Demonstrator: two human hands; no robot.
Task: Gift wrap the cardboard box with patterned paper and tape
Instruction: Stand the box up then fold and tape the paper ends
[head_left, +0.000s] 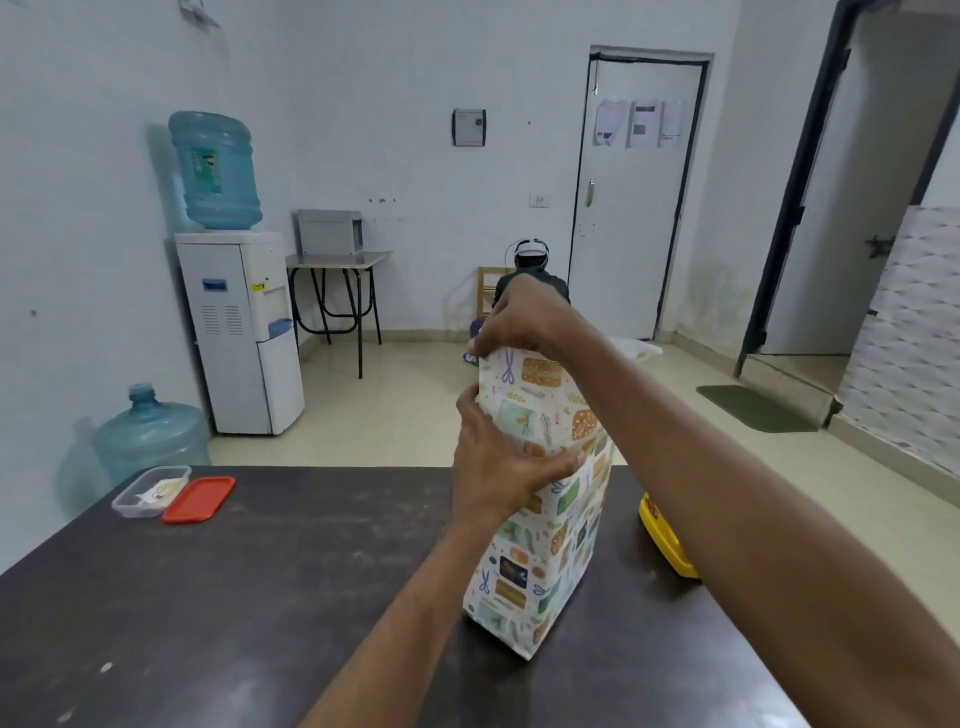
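A tall box covered in white patterned paper (540, 561) stands upright on the dark table (249, 582), right of the middle. My left hand (498, 462) grips the paper at the upper left side, with the thumb laid across the front. My right hand (524, 322) pinches the paper's top edge from above. The cardboard itself is hidden under the paper. I see no tape.
A clear plastic container (148, 491) and its red lid (200, 499) lie at the table's far left. A yellow object (662, 540) sits just right of the box, partly behind my right forearm. Beyond the table a seated person (530, 275), a water dispenser (244, 332) and a spare water bottle (148, 434).
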